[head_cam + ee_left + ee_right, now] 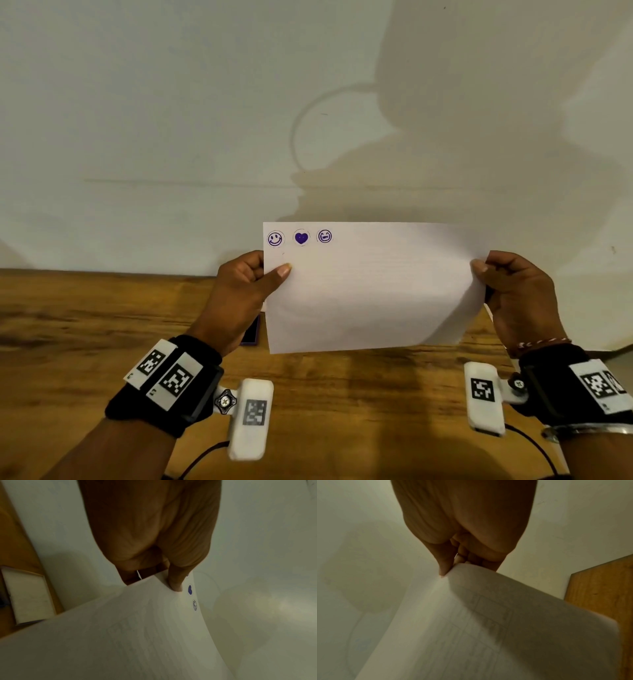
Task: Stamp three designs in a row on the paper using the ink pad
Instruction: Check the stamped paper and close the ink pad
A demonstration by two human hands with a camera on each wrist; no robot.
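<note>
White paper [370, 294] is held up above the wooden table [359, 387], the left hand [239, 291] pinching its left edge and the right hand [517, 291] its right edge, thumbs in front. Three purple stamps [300, 237] sit in a row along its far left edge: smiley, solid heart, and what appears to be a grinning face. Faint print shows through the sheet.

My head camera is looking forward and down over the desk [102, 325] toward the wall. Each wrist camera is peering close along my hand [154, 534] at the paper [370, 291], which all three views are sharing.
</note>
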